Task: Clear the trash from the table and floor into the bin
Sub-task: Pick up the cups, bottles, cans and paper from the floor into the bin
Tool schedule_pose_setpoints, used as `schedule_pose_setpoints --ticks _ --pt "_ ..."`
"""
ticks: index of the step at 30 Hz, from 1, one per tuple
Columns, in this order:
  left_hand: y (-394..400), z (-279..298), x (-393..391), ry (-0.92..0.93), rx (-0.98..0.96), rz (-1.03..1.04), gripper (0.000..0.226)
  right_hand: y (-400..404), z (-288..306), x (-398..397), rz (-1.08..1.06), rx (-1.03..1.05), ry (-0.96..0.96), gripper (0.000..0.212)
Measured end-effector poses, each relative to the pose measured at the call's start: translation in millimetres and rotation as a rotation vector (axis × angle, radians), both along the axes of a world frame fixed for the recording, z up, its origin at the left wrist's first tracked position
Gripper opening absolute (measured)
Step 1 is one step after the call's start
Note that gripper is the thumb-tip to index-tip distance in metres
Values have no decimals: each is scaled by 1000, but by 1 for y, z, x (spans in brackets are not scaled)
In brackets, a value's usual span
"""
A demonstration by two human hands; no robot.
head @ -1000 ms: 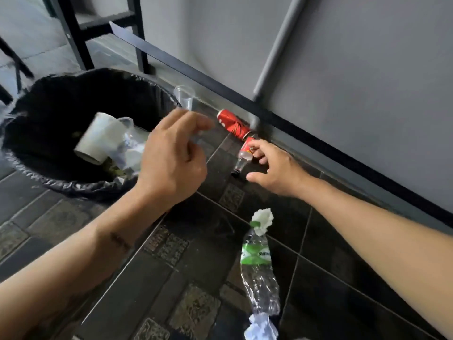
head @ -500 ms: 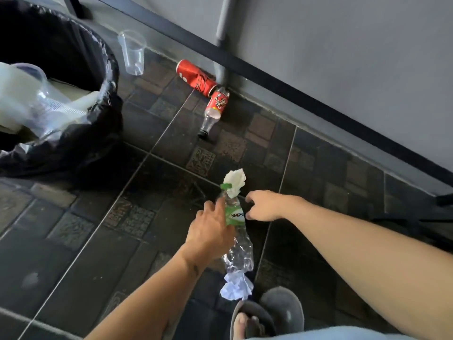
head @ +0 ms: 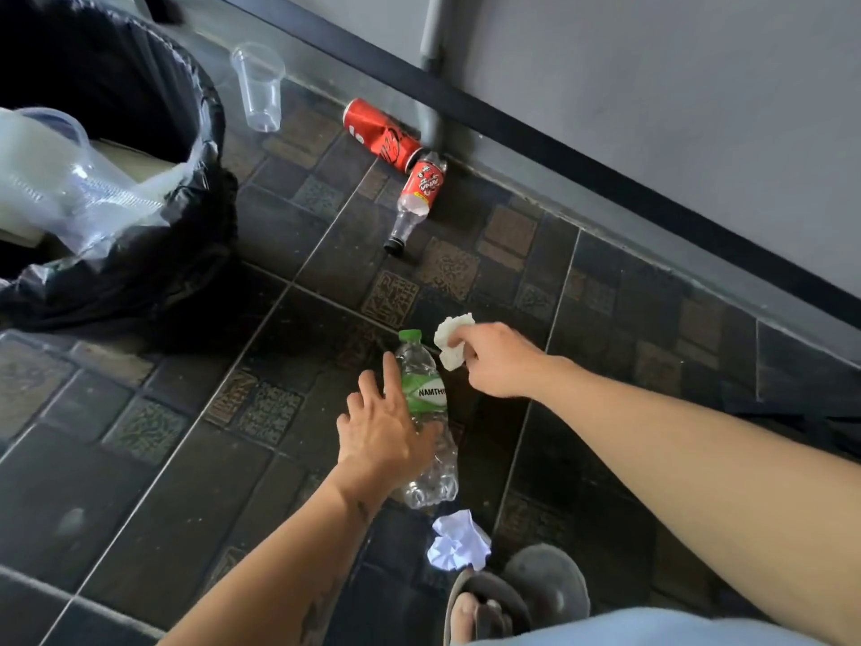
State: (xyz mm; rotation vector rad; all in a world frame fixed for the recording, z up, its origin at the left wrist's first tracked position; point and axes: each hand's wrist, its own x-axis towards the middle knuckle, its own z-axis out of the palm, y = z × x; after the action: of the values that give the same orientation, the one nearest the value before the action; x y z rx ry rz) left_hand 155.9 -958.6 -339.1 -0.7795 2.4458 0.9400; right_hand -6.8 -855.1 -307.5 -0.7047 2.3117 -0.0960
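Observation:
A clear water bottle (head: 426,398) with a green cap and label lies on the dark tiled floor. My left hand (head: 384,426) rests on its left side, fingers curling around the body. My right hand (head: 496,361) pinches a crumpled white tissue (head: 451,338) just right of the bottle's cap. The bin (head: 153,216), lined with a black bag, stands at the far left and holds cups and clear plastic. Another crumpled white paper (head: 459,540) lies below the bottle's base.
A clear plastic cup (head: 259,86) lies by the bin's right side. A crushed red can (head: 379,138) and a small red-labelled bottle (head: 416,198) lie against the grey wall near a grey pipe (head: 431,67). My sandalled foot (head: 517,594) is at the bottom.
My right hand has closed on the tissue beside the bottle cap and lifted it slightly. My left hand has settled lower along the water bottle's body. The camera moved closer.

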Motion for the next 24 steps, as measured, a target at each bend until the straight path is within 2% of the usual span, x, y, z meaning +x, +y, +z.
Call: schedule_pose_setpoints --ticks 1,3,5,8,10,15,20,24 --pt "8 1 1 -20 -15 -3 111 1 0 -3 107 14 134 60" --pt "28 2 5 -57 -39 -35 116 6 -1 -6 251 71 239 74" --pt "44 2 10 -91 -93 -132 113 11 -5 -4 301 154 188 84" --pt "39 -1 17 -158 -170 -241 114 20 -19 5 293 209 107 86" --pt "20 -2 21 -182 -215 -248 123 22 -27 14 279 200 116 79" --pt "-32 -3 31 -153 -258 -227 118 21 -32 28 347 132 244 57" --pt "-41 -10 41 -131 -329 -277 111 26 -25 42 333 108 177 32" --pt "-33 -17 48 -59 -412 -323 95 41 -6 68 352 50 136 25"
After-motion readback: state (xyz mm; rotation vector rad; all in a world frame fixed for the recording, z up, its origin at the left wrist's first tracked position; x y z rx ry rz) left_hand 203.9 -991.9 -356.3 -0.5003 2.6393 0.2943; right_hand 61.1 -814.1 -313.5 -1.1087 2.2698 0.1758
